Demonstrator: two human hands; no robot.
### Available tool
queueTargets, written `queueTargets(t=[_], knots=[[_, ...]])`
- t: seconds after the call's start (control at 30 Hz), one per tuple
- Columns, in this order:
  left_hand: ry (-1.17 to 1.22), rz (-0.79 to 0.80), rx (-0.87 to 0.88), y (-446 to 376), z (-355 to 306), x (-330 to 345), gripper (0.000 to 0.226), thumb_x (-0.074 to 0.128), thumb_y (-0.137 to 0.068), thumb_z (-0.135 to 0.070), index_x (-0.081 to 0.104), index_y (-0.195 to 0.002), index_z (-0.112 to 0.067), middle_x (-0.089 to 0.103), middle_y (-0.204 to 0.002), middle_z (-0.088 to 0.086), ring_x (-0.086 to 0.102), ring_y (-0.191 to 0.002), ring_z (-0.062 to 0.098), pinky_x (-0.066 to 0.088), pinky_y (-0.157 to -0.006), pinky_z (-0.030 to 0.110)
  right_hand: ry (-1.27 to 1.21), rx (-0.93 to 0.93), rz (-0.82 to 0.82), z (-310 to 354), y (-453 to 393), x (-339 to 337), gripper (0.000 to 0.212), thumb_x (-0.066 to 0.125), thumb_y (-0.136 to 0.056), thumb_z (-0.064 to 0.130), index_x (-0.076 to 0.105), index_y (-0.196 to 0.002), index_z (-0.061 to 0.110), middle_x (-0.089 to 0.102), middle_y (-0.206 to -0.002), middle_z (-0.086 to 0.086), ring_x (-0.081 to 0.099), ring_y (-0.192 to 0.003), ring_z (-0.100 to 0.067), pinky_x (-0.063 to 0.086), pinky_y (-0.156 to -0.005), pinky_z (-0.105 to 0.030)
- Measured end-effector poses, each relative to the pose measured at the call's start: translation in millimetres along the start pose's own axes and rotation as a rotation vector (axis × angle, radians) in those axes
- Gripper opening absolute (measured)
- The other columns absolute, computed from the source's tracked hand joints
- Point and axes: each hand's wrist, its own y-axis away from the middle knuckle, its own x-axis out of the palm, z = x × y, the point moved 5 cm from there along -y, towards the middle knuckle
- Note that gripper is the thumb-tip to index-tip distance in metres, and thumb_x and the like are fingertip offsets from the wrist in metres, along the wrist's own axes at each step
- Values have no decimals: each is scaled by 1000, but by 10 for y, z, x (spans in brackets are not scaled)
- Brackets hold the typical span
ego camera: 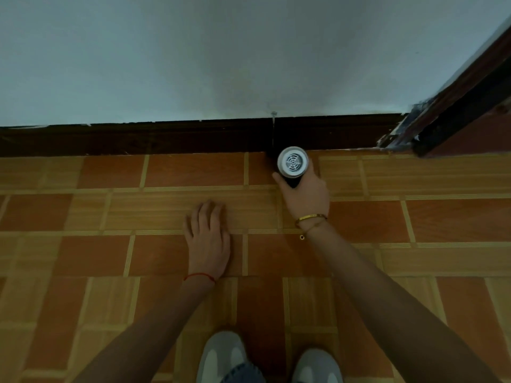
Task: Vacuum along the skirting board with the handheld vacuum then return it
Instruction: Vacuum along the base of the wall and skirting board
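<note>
Vacuuming step looks to be in hand: right hand (pixel 305 193), right of centre, has its grip wrapped round the handheld vacuum (pixel 292 162), nose pointed down at the foot of the dark skirting board (pixel 166 138), white vented rear cap facing up. Nozzle tip hidden under the body, so contact with the floor can't be told. Left hand (pixel 208 239), centre frame, lies flat on the floor (pixel 456 217), fingers straight, grasping nothing, likely bracing. Next move probably calls for sliding the nose along the board's base, staying tight to the joint; return not yet done. Floor is orange and tan patterned tile. Pale wall (pixel 221 51) fills the upper frame, dark door frame (pixel 464 92) upper right, grey shoes (pixel 221 357) bottom centre.
</note>
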Motion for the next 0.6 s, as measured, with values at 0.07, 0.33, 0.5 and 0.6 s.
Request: queueTargets(t=[0.07, 0.33, 0.5, 0.6], knots=[[4, -10, -17, 15, 74, -42, 53, 31, -93, -28, 44, -143, -15, 41, -148, 12, 31, -141, 33, 20, -118, 60, -12, 67, -62, -65, -44, -50, 65, 68, -80, 48, 47, -132, 15, 68, -113, -6, 64, -101, -22, 42, -71, -21], [31, -65, -91, -66, 324, -80, 52, 34, -92, -25, 44, -142, -13, 41, -148, 13, 32, -140, 34, 19, -118, 60, -6, 29, -122, -7, 6, -20, 66, 69, -80, 46, 46, -133, 14, 69, -108, -8, 66, -94, -25, 44, -70, -23], [41, -95, -139, -126, 460, -88, 52, 33, -93, -26, 44, -142, -13, 39, -149, 12, 31, -141, 33, 18, -119, 59, -6, -121, 26, 301, 29, 331, 62, 69, -81, 46, 48, -131, 16, 71, -104, -6, 68, -87, -23, 47, -64, -23], [40, -121, -181, -125, 579, -99, 52, 34, -94, -24, 42, -144, -13, 39, -150, 13, 31, -142, 33, 18, -119, 58, -19, -164, 81, 412, 10, 506, 66, 69, -80, 48, 48, -133, 17, 71, -108, -5, 67, -93, -21, 52, -69, -26]])
